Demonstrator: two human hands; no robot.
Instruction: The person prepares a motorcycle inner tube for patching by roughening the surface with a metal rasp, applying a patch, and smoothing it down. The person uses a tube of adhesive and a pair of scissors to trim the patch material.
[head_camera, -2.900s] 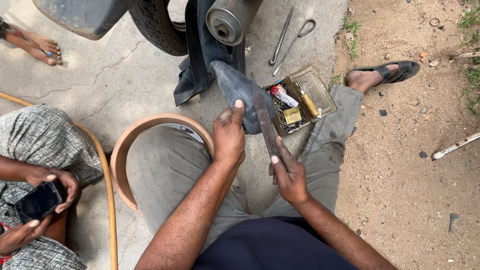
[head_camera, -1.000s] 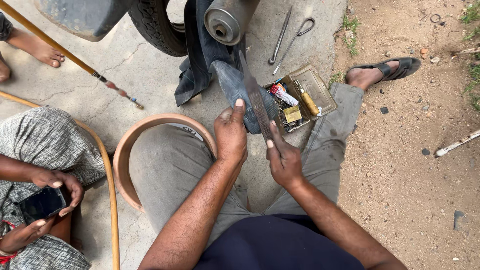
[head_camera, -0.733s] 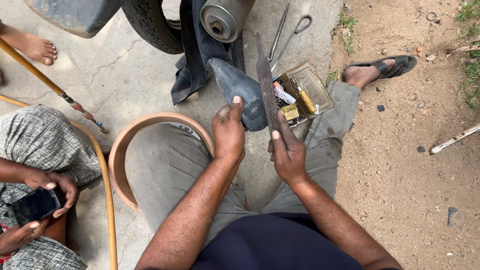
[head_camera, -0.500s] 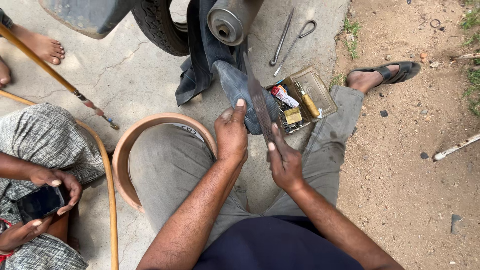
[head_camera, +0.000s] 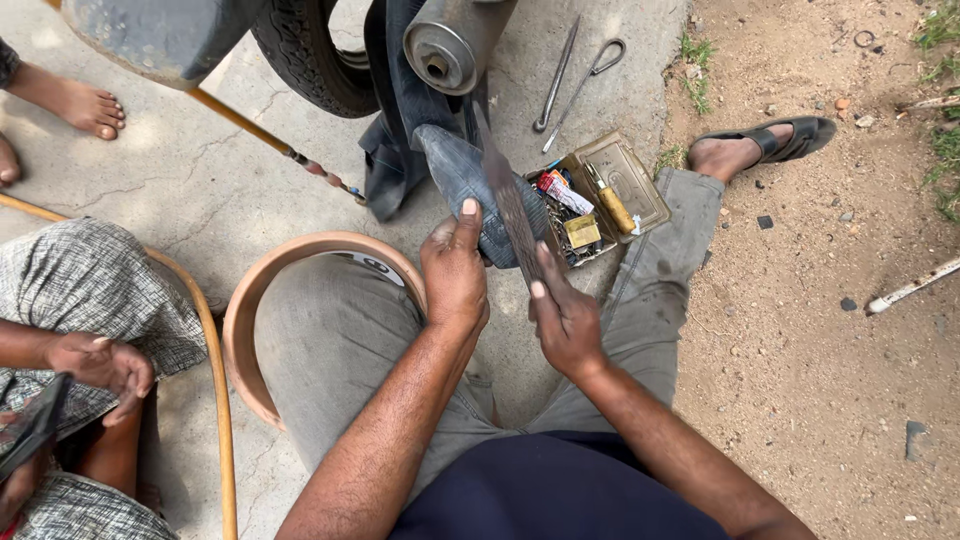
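The left hand (head_camera: 455, 275) pins a fold of dark rubber tube (head_camera: 462, 180) over the knee, thumb pressed flat on top and fingers wrapped under — a closed grip on the tube. The tube hangs from beside the tyre (head_camera: 310, 55) and exhaust (head_camera: 450, 40) down to the lap; it looks limp and floppy, light, and likely to slide or buckle unless held taut, so the fold close to the worked patch is the sensible place to hold it, as the hand does now.

The right hand (head_camera: 565, 320) is closed round the lower end of a long flat file (head_camera: 510, 200), forefinger stretched along the blade, which lies slanted across the tube. The file looks stiff and fairly heavy, rough on its faces; the near end gives control, and the finger on the blade steadies it.

Just beyond the file an open tool box (head_camera: 640, 180) sits on the concrete floor (head_camera: 180, 190) with small bits and a yellow-handled tool inside. Two metal levers (head_camera: 565, 70) lie further off. A tan rubber ring (head_camera: 250, 320) lies on the floor round the left knee. To the left, another person's hand (head_camera: 105, 365) rests on a checked cloth, well apart from the work.
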